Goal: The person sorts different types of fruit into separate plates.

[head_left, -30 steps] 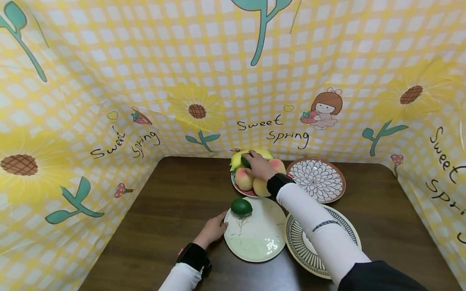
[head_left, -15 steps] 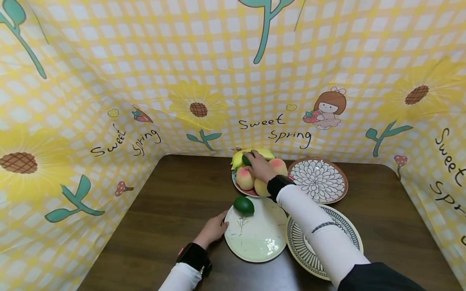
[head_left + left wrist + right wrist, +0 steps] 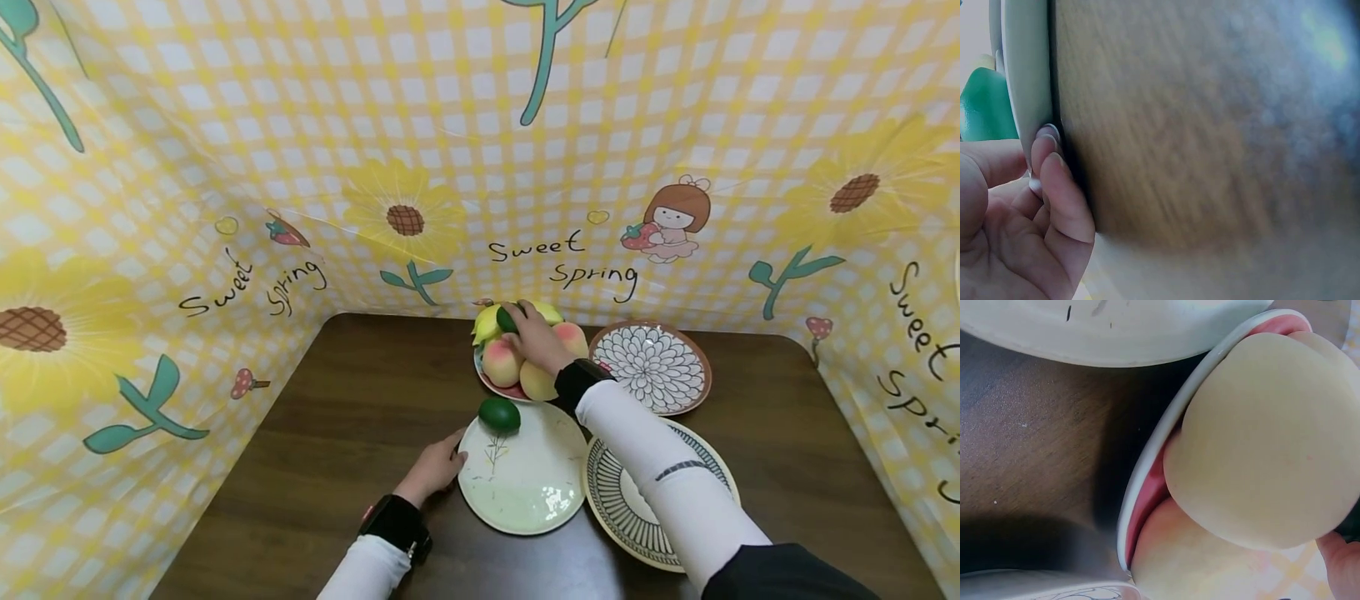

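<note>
My left hand (image 3: 432, 471) grips the left rim of a pale plate (image 3: 525, 492). In the left wrist view its thumb lies over the rim and curled fingers (image 3: 1066, 200) reach underneath. A green lime (image 3: 498, 415) lies on that plate near its far edge. Over the fruit plate (image 3: 495, 387) behind it, my right hand (image 3: 542, 340) holds a second green lime (image 3: 506, 318) between thumb and fingers. Peaches (image 3: 501, 361) and yellow fruit (image 3: 486, 322) surround that hand. In the right wrist view, a large peach (image 3: 1266, 437) hides most of the hand; only the thumb (image 3: 1342, 562) shows.
A plate with a petal pattern and brown rim (image 3: 651, 367) stands at the back right. Nearer, a plate with a black striped border (image 3: 626, 521) lies partly under my right forearm. A yellow checked cloth (image 3: 450, 125) walls in the dark wooden table (image 3: 322, 442).
My right hand stays at the fruit plate, with the lime in it slightly higher. The lime on the pale plate has turned a little. My left hand keeps its hold; the view has shifted slightly.
</note>
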Motion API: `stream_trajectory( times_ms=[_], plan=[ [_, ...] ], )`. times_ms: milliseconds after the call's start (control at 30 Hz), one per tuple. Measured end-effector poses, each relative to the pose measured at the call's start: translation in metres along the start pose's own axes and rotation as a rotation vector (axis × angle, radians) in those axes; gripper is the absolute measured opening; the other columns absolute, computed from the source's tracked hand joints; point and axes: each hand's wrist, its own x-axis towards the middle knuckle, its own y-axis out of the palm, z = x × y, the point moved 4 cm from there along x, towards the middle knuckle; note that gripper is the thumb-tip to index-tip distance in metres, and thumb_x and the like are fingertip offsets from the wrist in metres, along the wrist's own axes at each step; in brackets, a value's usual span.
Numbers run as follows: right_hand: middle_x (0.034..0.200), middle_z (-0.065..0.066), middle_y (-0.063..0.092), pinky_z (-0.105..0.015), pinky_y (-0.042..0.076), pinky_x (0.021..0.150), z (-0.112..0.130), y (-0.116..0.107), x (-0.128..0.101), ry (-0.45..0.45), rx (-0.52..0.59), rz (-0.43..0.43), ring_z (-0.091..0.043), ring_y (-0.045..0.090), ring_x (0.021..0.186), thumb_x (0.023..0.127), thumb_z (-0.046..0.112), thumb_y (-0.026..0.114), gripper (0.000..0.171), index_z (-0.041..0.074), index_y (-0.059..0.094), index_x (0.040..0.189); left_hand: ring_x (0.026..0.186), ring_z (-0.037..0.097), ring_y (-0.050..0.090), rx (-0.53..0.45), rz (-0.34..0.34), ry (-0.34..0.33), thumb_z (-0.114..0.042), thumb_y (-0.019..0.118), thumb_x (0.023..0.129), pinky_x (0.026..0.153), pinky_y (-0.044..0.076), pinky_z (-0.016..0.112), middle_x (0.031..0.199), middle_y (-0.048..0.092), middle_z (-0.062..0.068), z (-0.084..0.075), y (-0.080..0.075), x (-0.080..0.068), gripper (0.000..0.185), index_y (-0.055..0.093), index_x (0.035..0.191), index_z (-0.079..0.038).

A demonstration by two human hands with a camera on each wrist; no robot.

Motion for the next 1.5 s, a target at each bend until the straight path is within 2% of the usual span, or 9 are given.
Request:
stream_trajectory(
  times_ms=[133, 467, 667, 867, 1100, 1333, 1500],
  plan=[
    [0.162, -0.034, 0.026, -0.057, 0.044, 0.113, 0.002, -0.008, -0.005, -0.018, 0.031, -0.011, -0.050, 0.046, 0.141, 0.104, 0.019, 0.059, 0.063, 0.007, 0.033, 0.160, 0.051, 0.015, 0.048, 0.017, 0.006, -0.011, -0.013, 0.052, 0.105, 0.052, 0.042, 0.027, 0.064, 0.050, 0.003, -0.003, -0.001, 0.001, 0.053, 0.042, 0.155, -0.001],
    [0.157, -0.033, 0.035, -0.056, 0.049, 0.108, 0.006, -0.026, -0.033, -0.138, -0.014, -0.042, -0.049, 0.051, 0.136, 0.101, 0.018, 0.065, 0.059, 0.007, 0.042, 0.155, 0.052, 0.015, 0.049, 0.025, 0.004, -0.008, -0.013, 0.053, 0.105, 0.052, 0.042, 0.028, 0.065, 0.052, 0.004, -0.001, -0.001, 0.004, 0.052, 0.042, 0.155, -0.001],
    [0.158, -0.032, 0.035, -0.053, 0.052, 0.104, 0.015, -0.026, -0.049, -0.226, -0.040, 0.004, -0.047, 0.053, 0.135, 0.099, 0.020, 0.067, 0.062, 0.008, 0.042, 0.155, 0.052, 0.016, 0.049, 0.033, -0.001, -0.054, -0.013, 0.053, 0.105, 0.052, 0.042, 0.029, 0.065, 0.053, 0.005, 0.004, -0.006, 0.000, 0.053, 0.042, 0.155, -0.002],
    [0.156, -0.032, 0.038, -0.053, 0.052, 0.105, 0.021, -0.026, -0.070, -0.291, -0.051, 0.018, -0.047, 0.051, 0.137, 0.098, 0.018, 0.069, 0.061, 0.008, 0.045, 0.154, 0.053, 0.016, 0.049, 0.034, 0.001, -0.042, -0.014, 0.052, 0.106, 0.053, 0.042, 0.028, 0.066, 0.053, 0.005, 0.003, -0.010, 0.002, 0.053, 0.040, 0.156, 0.000],
    [0.151, -0.030, 0.044, -0.049, 0.054, 0.103, 0.023, -0.021, -0.101, -0.387, -0.090, 0.062, -0.043, 0.052, 0.136, 0.095, 0.017, 0.072, 0.057, 0.007, 0.052, 0.148, 0.054, 0.017, 0.050, 0.039, 0.002, -0.046, -0.014, 0.052, 0.106, 0.053, 0.042, 0.029, 0.068, 0.054, 0.006, 0.000, -0.010, 0.004, 0.053, 0.040, 0.155, 0.001],
    [0.143, -0.028, 0.052, -0.043, 0.058, 0.096, 0.021, -0.004, -0.127, -0.513, -0.150, 0.066, -0.037, 0.058, 0.126, 0.091, 0.011, 0.076, 0.056, 0.005, 0.056, 0.143, 0.054, 0.017, 0.049, 0.037, -0.004, -0.051, -0.014, 0.052, 0.106, 0.053, 0.042, 0.029, 0.067, 0.053, 0.006, 0.001, -0.006, 0.004, 0.053, 0.040, 0.156, 0.000],
    [0.141, -0.027, 0.054, -0.047, 0.056, 0.100, 0.013, 0.009, -0.142, -0.504, -0.160, 0.097, -0.037, 0.060, 0.124, 0.089, 0.011, 0.078, 0.055, 0.005, 0.058, 0.141, 0.054, 0.016, 0.049, 0.026, 0.011, -0.031, -0.014, 0.052, 0.106, 0.053, 0.042, 0.029, 0.067, 0.054, 0.006, 0.000, 0.000, 0.003, 0.053, 0.040, 0.156, 0.000]
  ],
)
